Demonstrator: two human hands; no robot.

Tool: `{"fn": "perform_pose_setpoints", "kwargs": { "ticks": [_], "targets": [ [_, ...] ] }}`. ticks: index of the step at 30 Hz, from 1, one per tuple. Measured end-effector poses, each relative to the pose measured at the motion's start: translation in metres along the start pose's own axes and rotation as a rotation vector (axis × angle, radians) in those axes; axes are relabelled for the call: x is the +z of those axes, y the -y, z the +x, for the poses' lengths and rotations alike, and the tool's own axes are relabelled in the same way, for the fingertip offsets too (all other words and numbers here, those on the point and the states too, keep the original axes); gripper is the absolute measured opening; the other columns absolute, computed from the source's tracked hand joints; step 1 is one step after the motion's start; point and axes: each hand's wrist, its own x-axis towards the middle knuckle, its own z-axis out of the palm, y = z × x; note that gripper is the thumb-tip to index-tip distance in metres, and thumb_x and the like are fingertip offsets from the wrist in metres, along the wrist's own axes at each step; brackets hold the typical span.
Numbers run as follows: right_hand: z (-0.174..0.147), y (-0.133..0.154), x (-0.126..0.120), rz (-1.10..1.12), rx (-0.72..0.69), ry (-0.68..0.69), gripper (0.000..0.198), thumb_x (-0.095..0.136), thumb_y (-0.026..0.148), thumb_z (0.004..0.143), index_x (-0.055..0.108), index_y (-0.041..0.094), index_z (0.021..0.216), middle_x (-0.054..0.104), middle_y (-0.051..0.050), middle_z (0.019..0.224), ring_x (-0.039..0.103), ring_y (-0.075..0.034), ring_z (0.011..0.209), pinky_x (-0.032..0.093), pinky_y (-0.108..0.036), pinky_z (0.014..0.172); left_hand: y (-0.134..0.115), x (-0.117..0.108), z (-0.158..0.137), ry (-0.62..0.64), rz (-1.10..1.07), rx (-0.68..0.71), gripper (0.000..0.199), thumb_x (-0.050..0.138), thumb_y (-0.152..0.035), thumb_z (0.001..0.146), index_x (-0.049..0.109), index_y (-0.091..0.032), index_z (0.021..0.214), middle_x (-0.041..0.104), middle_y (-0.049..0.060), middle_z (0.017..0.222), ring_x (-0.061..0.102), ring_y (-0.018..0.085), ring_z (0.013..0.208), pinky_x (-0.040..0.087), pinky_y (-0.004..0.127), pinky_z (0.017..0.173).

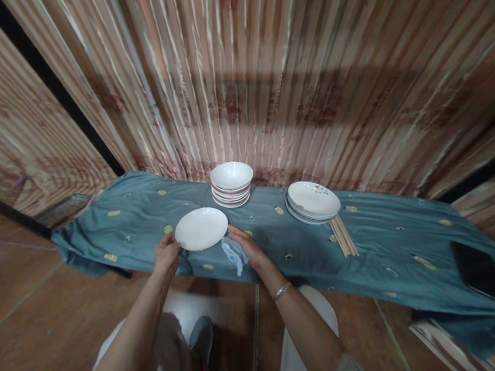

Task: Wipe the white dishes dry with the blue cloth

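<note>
A white plate (202, 229) is held between my two hands above the near part of the cloth-covered table. My left hand (166, 253) grips its left rim with closed fingers. At the plate's right rim, my right hand (246, 246) touches the edge and also holds a light blue cloth (235, 255), which hangs down below the fingers. Just behind the plate stands a stack of white bowls (231, 176), some with red rims. To the right sits a stack of plates (314, 199), the top one with a small flower print.
Wooden chopsticks (343, 235) lie beside the plate stack. A black tablet-like object (482, 272) rests near the right end of the teal tablecloth (139, 215). Pleated patterned curtains (240, 84) hang behind, and dark poles (54, 86) frame the sides.
</note>
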Motion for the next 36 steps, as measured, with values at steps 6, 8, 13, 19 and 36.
{"fn": "perform_pose_setpoints", "kwargs": {
  "ticks": [6,8,13,19,36],
  "targets": [
    [-0.028,0.019,-0.014,-0.048,0.032,0.09,0.036,0.07,0.043,0.067,0.074,0.026,0.098,0.072,0.0,0.111,0.061,-0.025,0.115,0.042,-0.041,0.105,0.002,-0.009,-0.027,0.143,-0.014,-0.021,0.04,0.061,-0.001,0.049,0.062,-0.018,0.086,0.064,-0.003,0.075,0.06,0.011,0.065,0.049,0.021,0.06],
    [-0.038,0.025,-0.021,-0.058,0.027,0.055,0.036,0.071,0.044,0.066,0.075,0.025,0.097,0.072,-0.001,0.111,0.061,-0.024,0.115,0.042,-0.041,0.104,0.004,-0.009,-0.036,0.19,0.014,-0.012,0.04,0.064,-0.003,0.049,0.063,-0.017,0.086,0.067,0.0,0.08,0.063,0.014,0.071,0.051,0.023,0.062],
    [-0.062,0.035,-0.044,-0.046,0.094,-0.112,0.033,0.076,0.043,0.063,0.076,0.023,0.089,0.075,-0.002,0.103,0.066,-0.023,0.105,0.046,-0.037,0.1,0.017,0.004,-0.056,0.247,-0.016,-0.054,0.041,0.065,-0.003,0.049,0.065,-0.017,0.088,0.07,0.003,0.084,0.065,0.014,0.074,0.051,0.021,0.058],
    [-0.085,0.051,-0.072,-0.023,0.065,-0.212,0.033,0.075,0.041,0.062,0.076,0.022,0.089,0.076,-0.002,0.099,0.069,-0.022,0.097,0.053,-0.032,0.088,0.032,0.031,-0.078,0.392,-0.036,-0.081,0.044,0.066,-0.004,0.048,0.067,-0.017,0.09,0.073,0.005,0.09,0.066,0.016,0.08,0.051,0.021,0.063],
    [-0.094,0.059,-0.128,0.045,0.079,-0.402,0.037,0.077,0.042,0.062,0.073,0.017,0.089,0.076,-0.002,0.085,0.07,-0.021,0.085,0.054,-0.027,0.075,0.069,0.092,-0.099,0.548,-0.054,-0.152,0.055,0.066,-0.011,0.042,0.07,-0.018,0.096,0.073,0.006,0.1,0.063,0.02,0.089,0.047,0.025,0.066]
  ]
}}
